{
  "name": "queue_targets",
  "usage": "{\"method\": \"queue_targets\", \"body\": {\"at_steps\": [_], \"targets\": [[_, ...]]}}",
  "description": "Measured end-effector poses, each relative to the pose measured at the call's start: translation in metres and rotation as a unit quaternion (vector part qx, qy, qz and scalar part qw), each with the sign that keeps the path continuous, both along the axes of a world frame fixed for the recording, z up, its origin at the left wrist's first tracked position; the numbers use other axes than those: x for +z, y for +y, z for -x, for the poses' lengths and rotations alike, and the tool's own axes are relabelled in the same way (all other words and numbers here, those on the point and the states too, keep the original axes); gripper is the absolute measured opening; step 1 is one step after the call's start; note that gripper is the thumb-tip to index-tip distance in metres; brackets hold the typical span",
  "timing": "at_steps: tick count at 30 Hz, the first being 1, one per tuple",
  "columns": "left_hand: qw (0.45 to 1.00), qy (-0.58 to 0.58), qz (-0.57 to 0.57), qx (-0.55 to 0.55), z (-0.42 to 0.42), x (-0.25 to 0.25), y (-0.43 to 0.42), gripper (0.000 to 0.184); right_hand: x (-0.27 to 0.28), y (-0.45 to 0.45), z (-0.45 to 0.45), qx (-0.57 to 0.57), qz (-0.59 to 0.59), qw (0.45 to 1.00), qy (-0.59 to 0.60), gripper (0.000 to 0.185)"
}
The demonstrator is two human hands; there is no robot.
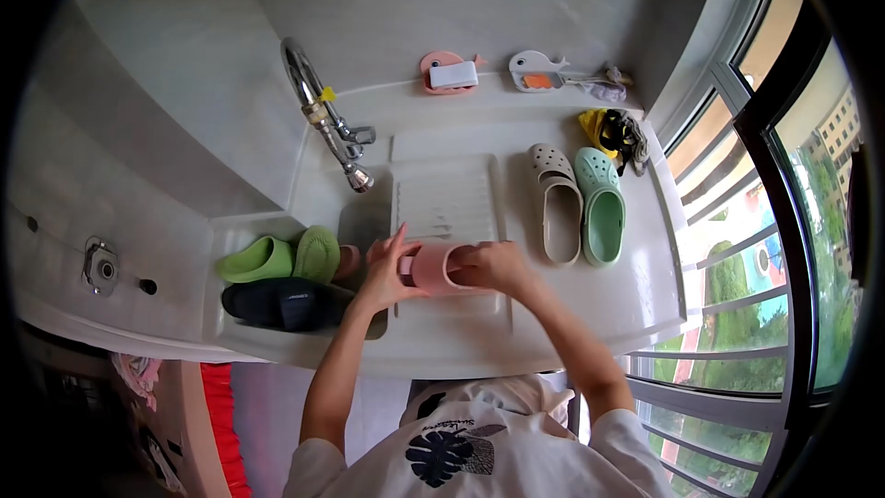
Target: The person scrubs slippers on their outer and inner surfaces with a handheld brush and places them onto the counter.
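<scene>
A pink slipper [431, 269] is held between my two hands above the washboard [447, 194] of the sink. My left hand [387, 272] grips its left end, thumb and fingers around it. My right hand [489, 267] reaches into the slipper's opening from the right, with the fingertips hidden inside. To the right on the counter lie a beige clog [560, 212] and a mint green clog [602, 212], side by side. Left of my hands, the basin holds green clogs [258, 260], dark slippers [281, 304] and part of a pink one.
A chrome faucet [327, 120] rises behind the basin. Along the back ledge are a pink whale soap dish [449, 74] and a white whale dish [533, 65]. A yellow and black bundle [613, 136] lies at the back right, near the barred window.
</scene>
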State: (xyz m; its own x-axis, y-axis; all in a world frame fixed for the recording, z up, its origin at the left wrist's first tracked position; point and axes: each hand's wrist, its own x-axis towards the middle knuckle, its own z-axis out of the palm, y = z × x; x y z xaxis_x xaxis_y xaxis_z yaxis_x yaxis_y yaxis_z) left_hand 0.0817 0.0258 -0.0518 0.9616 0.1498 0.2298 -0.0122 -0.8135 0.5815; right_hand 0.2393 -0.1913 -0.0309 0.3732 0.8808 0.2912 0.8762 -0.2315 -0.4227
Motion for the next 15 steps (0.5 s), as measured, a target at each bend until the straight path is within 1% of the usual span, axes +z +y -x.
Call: {"method": "queue_targets", "body": {"at_steps": [1, 3, 4, 5, 7, 8, 9, 11, 12, 13, 15], "targets": [[1.000, 0.000, 0.000, 0.004, 0.002, -0.002, 0.005, 0.137, 0.010, -0.010, -0.005, 0.004, 0.000, 1.000, 0.000, 0.014], [0.998, 0.045, 0.050, -0.004, 0.005, -0.006, 0.011, 0.135, 0.030, -0.025, -0.014, -0.081, 0.178, 0.979, -0.059, 0.012], [0.998, 0.048, 0.052, -0.003, 0.004, -0.006, 0.009, 0.135, 0.032, -0.021, -0.012, -0.086, 0.204, 0.974, -0.051, 0.013], [0.997, 0.063, 0.048, -0.015, -0.001, -0.006, 0.007, 0.133, 0.029, -0.017, -0.004, -0.087, 0.205, 0.974, -0.049, 0.013], [0.996, 0.073, 0.041, -0.031, -0.009, -0.003, 0.006, 0.131, 0.012, -0.004, 0.009, -0.037, 0.043, 0.998, 0.005, 0.016], [0.995, 0.081, 0.046, -0.036, -0.010, -0.003, 0.007, 0.130, -0.011, 0.008, 0.009, -0.044, 0.244, 0.966, -0.072, 0.017], [0.994, 0.090, 0.051, -0.040, -0.009, -0.002, 0.008, 0.128, -0.010, 0.005, 0.008, -0.044, 0.243, 0.967, -0.071, 0.017], [0.995, 0.089, 0.038, -0.036, -0.007, 0.000, 0.006, 0.127, -0.007, -0.005, -0.001, 0.027, 0.114, 0.993, -0.025, 0.017], [0.995, 0.089, 0.028, -0.031, -0.004, 0.000, 0.004, 0.126, 0.024, -0.012, -0.005, 0.017, 0.135, 0.990, -0.024, 0.019], [0.995, 0.089, 0.029, -0.029, -0.003, -0.002, 0.004, 0.126, 0.026, -0.009, -0.012, 0.019, 0.135, 0.990, -0.023, 0.019], [0.996, 0.085, 0.038, -0.017, -0.004, -0.005, 0.002, 0.125, 0.028, -0.006, -0.021, -0.048, 0.230, 0.969, -0.072, 0.019]]}}
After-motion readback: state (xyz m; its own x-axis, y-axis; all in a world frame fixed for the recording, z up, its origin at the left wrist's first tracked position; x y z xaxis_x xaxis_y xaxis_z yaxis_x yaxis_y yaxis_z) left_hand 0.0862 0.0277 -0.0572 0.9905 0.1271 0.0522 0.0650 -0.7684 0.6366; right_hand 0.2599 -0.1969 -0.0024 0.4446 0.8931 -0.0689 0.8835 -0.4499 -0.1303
